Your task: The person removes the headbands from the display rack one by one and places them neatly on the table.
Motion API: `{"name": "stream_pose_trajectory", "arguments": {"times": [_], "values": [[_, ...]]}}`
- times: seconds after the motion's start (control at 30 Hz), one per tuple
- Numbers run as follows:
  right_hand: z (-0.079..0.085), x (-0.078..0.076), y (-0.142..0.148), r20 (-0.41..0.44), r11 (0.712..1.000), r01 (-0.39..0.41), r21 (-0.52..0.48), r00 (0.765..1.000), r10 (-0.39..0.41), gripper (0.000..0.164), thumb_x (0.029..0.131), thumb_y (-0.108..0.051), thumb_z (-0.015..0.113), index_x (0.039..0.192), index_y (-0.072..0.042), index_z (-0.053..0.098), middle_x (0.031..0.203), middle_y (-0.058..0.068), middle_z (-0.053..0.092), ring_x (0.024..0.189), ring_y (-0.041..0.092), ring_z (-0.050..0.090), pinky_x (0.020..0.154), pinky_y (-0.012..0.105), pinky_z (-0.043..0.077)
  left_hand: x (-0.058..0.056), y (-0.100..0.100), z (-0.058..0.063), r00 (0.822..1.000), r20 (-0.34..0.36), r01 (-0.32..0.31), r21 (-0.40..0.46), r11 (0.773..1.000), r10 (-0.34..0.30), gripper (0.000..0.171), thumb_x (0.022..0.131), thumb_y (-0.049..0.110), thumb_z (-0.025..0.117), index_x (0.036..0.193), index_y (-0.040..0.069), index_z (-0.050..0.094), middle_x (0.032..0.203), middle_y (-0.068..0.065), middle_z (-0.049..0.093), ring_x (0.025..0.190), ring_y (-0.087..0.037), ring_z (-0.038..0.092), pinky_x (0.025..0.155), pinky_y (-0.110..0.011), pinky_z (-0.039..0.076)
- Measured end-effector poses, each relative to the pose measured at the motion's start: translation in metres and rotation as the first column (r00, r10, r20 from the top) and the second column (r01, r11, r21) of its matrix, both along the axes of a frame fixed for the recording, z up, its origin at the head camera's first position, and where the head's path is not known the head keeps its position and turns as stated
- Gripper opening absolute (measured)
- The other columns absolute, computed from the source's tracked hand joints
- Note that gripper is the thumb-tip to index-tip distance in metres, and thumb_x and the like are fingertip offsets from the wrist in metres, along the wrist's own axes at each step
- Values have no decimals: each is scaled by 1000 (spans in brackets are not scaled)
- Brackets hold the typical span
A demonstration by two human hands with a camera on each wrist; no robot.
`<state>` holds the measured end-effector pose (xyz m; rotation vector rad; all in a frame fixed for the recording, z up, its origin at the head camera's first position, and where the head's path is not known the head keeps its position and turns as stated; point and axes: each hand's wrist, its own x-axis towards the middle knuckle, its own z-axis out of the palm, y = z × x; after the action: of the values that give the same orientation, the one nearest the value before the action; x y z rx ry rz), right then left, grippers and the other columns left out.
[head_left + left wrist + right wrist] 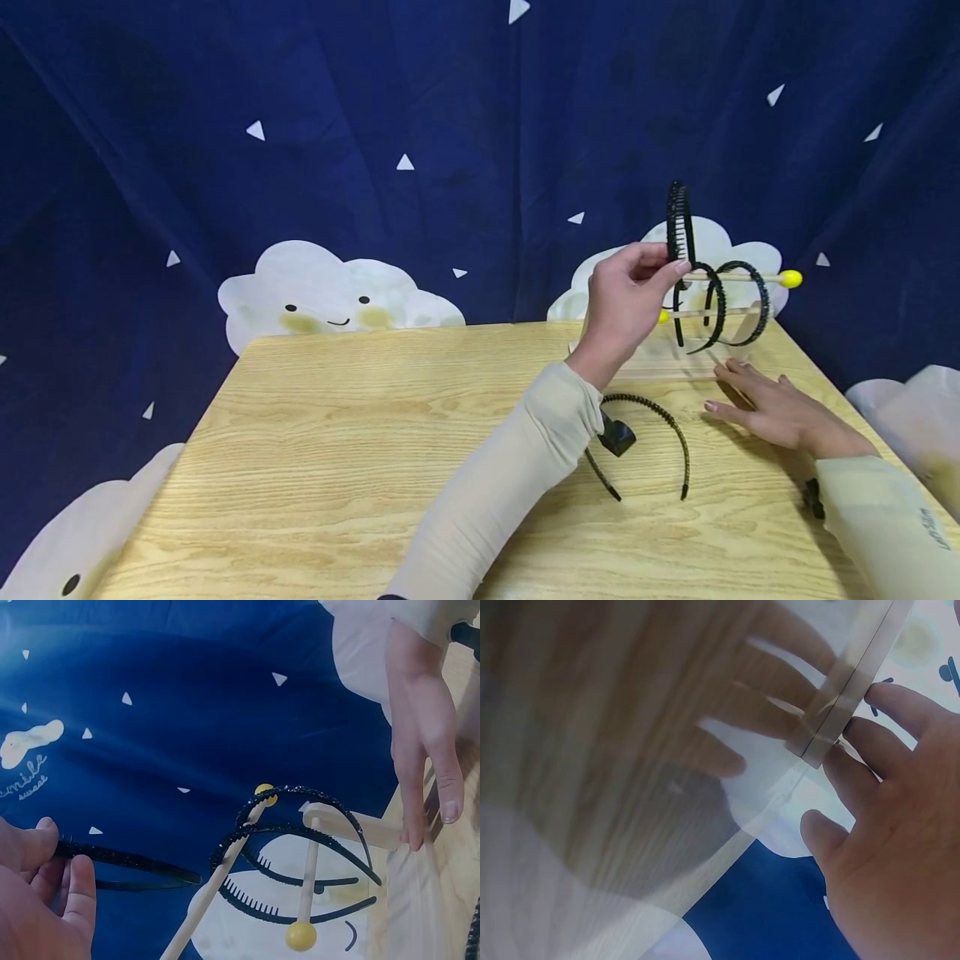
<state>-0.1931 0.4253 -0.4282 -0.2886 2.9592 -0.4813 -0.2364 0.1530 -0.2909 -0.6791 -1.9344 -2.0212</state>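
My left hand (630,287) pinches a black toothed headband (678,221) between thumb and fingers, holding it up at the left of a wooden headband stand (660,365). Two black headbands (341,847) hang on the stand's rods in the left wrist view. A yellow ball (791,278) tips the upper rod. Low at the stand's front right, my right hand (780,412) has its fingers extended. In the right wrist view its fingertips touch the edge of the stand's base (840,705).
Another headband (686,450) with a black bow (617,435) lies on the wood-grain table (337,450), partly behind my left sleeve. A dark blue curtain (465,108) with white clouds hangs behind the table.
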Motion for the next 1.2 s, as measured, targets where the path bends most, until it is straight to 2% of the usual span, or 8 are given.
{"name": "stream_pose_trajectory", "arguments": {"times": [0.3,0.53,0.67,0.77,0.87,0.97,1.1,1.2], "values": [[1,2,-1,2,1000,-6,-15,1000,6,85,99,-56,55,152,7,34,156,36,21,142,57,17,103,81,8,0,-9,-3,999,-13,54,98,994,-53,13,90,9,77,101,1,74,82,0,68,72,0,60,69,-18,54],[1,2,-2,1,1000,-6,-6,1000,6,85,99,-57,55,152,6,34,157,35,21,142,57,16,104,80,7,0,-22,-5,989,3,144,242,959,-150,15,90,1,74,103,-6,73,90,-15,72,73,-11,66,70,-21,56],[1,2,-1,0,1000,-9,-10,1000,9,85,99,-56,55,153,6,34,157,35,21,142,56,16,103,81,8,-1,-29,-6,982,45,169,251,953,-186,13,91,1,74,102,-7,73,91,-15,72,73,-14,67,70,-23,57],[1,2,-1,-4,1000,-12,-7,1000,12,85,99,-56,55,152,6,34,157,35,21,142,56,16,103,81,8,-1,-33,-8,977,78,174,243,954,-198,13,91,0,73,102,-8,73,90,-11,71,73,-16,68,71,-27,59],[1,1,-1,-5,1000,-13,-5,1000,13,85,99,-56,54,153,7,33,157,35,20,142,56,16,104,80,7,0,-37,-10,973,106,173,239,956,-203,15,91,-1,72,104,-9,72,87,-4,70,74,-23,68,76,-36,60],[2,2,-1,-3,1000,-12,-10,1000,11,85,100,-56,54,153,7,33,157,35,20,142,57,16,104,80,7,1,-41,-11,968,129,182,238,954,-217,16,92,-2,72,105,-11,72,84,1,69,74,-23,68,80,-44,59],[2,3,-2,-1,1000,-12,-20,1000,12,85,99,-56,55,153,7,33,157,35,20,142,57,16,103,81,7,1,-45,-13,963,132,197,242,950,-233,17,92,-4,71,105,-13,71,85,1,69,71,-14,66,79,-39,60],[2,3,-2,-7,1000,-13,-19,1000,13,85,99,-55,55,153,7,33,157,35,20,142,56,16,103,81,8,2,-48,-15,962,136,200,241,950,-237,16,92,-5,70,105,-14,71,85,-1,68,71,-13,66,77,-35,60]]}}
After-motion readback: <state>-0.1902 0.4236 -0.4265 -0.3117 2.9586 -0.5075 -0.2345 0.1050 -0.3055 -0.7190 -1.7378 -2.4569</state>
